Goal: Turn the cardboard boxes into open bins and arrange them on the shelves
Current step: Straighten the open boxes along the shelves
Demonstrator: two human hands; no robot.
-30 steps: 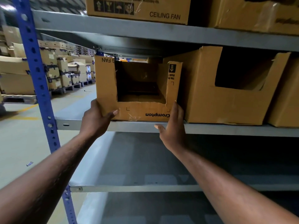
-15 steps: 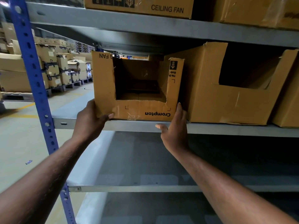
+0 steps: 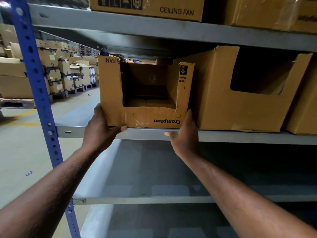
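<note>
A cardboard bin [image 3: 111, 93] with a cut-out front and upside-down "Crompton" print stands on the grey shelf [image 3: 240, 136] at its left end. My left hand [image 3: 101, 127] grips its lower left corner, thumb under the front edge. My right hand [image 3: 185, 134] lies flat against its lower right side, in the narrow gap to a larger cut-out bin [image 3: 240, 110] beside it on the same shelf.
A blue perforated upright [image 3: 36, 79] stands left of the bin. Closed "CEILING FAN" boxes [image 3: 154, 7] fill the shelf above. A lower shelf [image 3: 145, 199] lies beneath my arms. Another box edge [image 3: 303, 109] sits far right. Stacked cartons on pallets [image 3: 56, 74] stand across the aisle.
The bin has slid a little to the right along the shelf, closing the gap to the larger bin. Both hands stayed on its lower corners.
</note>
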